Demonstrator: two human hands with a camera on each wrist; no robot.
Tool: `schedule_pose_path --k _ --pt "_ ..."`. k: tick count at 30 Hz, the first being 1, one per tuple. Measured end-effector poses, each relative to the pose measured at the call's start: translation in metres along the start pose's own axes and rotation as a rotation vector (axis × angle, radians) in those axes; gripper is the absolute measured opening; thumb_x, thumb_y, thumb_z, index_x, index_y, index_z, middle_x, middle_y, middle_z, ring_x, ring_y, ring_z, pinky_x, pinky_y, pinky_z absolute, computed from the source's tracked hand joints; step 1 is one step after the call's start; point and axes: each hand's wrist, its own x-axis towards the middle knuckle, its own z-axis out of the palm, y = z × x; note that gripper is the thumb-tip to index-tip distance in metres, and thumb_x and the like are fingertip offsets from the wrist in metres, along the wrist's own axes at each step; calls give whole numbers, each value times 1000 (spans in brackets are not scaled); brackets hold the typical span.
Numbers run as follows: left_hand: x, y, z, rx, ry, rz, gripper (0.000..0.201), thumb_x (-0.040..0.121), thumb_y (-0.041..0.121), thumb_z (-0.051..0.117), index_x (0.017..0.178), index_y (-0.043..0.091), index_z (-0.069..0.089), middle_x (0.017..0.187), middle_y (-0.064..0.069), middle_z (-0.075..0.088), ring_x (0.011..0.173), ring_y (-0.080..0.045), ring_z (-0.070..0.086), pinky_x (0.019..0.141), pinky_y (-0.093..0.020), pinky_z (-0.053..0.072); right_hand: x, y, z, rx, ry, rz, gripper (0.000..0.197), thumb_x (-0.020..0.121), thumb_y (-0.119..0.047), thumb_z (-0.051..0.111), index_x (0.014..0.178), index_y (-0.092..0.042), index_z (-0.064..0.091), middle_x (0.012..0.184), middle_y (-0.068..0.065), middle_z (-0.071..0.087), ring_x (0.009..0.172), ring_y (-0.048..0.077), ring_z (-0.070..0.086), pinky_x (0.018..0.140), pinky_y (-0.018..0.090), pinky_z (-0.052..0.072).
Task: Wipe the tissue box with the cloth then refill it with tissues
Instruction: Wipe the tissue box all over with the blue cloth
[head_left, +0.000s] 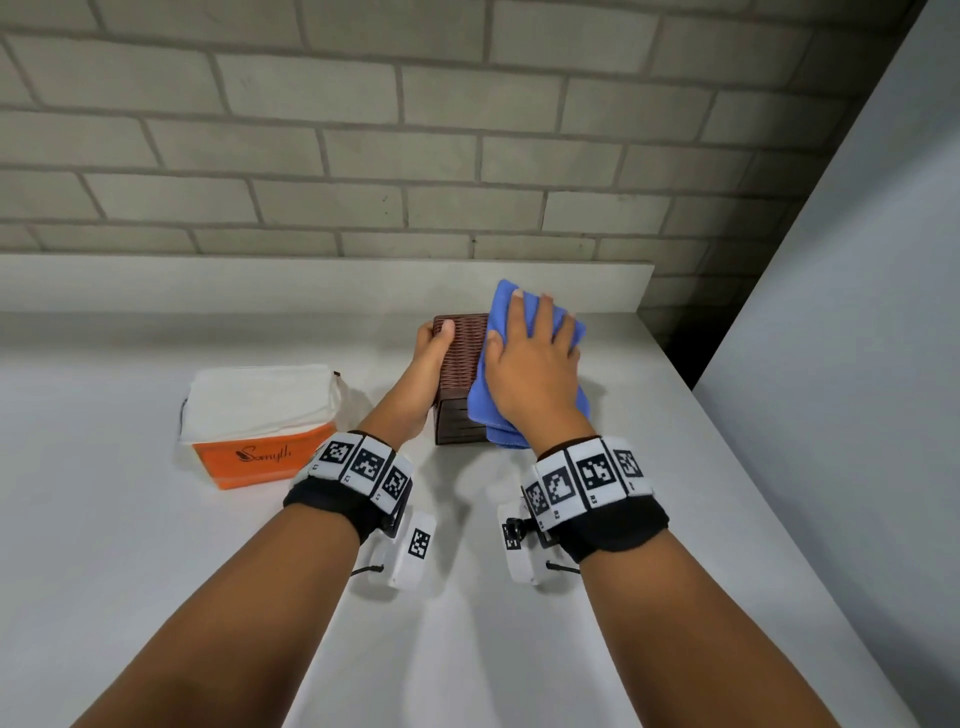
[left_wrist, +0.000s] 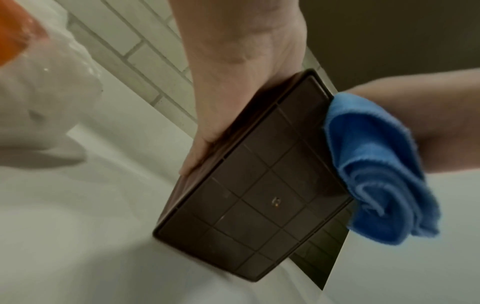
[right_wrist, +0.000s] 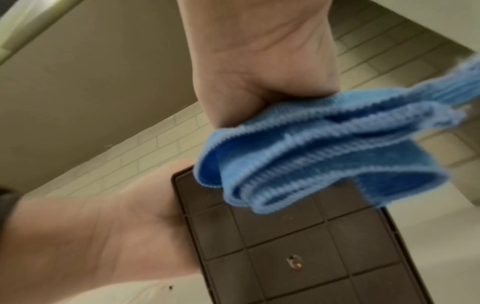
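The brown woven tissue box (head_left: 462, 358) is turned so that its gridded bottom (left_wrist: 259, 185) faces me. My left hand (head_left: 434, 343) grips its left side, thumb on the top face. My right hand (head_left: 535, 358) lies flat with spread fingers on a folded blue cloth (head_left: 506, 309), pressing it onto the box's top and right side. The cloth's folds (right_wrist: 324, 154) hang over the box's edge (right_wrist: 298, 246). A pack of white tissues (head_left: 260, 415) in clear and orange wrapping lies on the counter to the left.
The white counter (head_left: 156, 571) ends in a raised ledge (head_left: 311, 283) under a grey brick wall. A grey panel (head_left: 857, 364) bounds the right side, with a dark gap at the counter's far right corner.
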Motion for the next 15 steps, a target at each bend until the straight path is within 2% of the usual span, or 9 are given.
schedule_pose_path --k 3,5,7,10,12,13,15 --pt "5 3 -1 40 -3 -2 36 101 39 29 130 17 37 110 1 60 95 -9 60 79 -24 49 0 -13 5 -152 -36 -147 58 102 -39 19 154 -22 0 163 5 -5 147 39 -11 119 54 0" --pt "6 4 -3 48 -10 -2 36 102 38 30 130 18 37 106 3 61 93 -9 61 78 -24 49 3 -15 6 -154 -51 -174 57 102 -40 19 154 -23 1 163 4 -5 148 37 -12 119 54 -1" --pt "8 5 -4 46 -9 1 31 102 35 31 127 18 39 103 2 61 89 -10 61 77 -25 50 9 -10 3 -76 -55 -103 58 101 -40 22 154 -24 5 163 5 -2 148 36 -7 119 54 5" --pt "10 6 -4 45 -7 24 26 103 31 31 123 16 38 103 1 59 88 -9 60 78 -24 50 21 7 -6 199 -59 6 57 101 -37 27 154 -22 11 161 10 9 146 35 15 116 46 23" --pt "11 5 -4 30 -8 29 23 103 29 30 121 16 38 102 2 58 90 -9 59 77 -23 49 28 17 -10 451 -95 37 54 101 -34 30 152 -21 18 156 11 27 138 31 35 110 40 34" --pt "11 5 -5 13 -9 28 22 103 29 29 120 17 38 102 3 59 91 -9 59 76 -23 49 30 22 -12 609 -125 75 51 101 -33 32 150 -19 25 150 12 38 131 29 44 105 36 39" --pt "10 4 -7 -24 2 23 20 103 28 30 118 20 40 101 3 59 91 -10 59 76 -23 49 29 29 -10 990 -226 255 44 101 -34 33 135 -9 46 123 18 60 103 26 60 81 28 49"
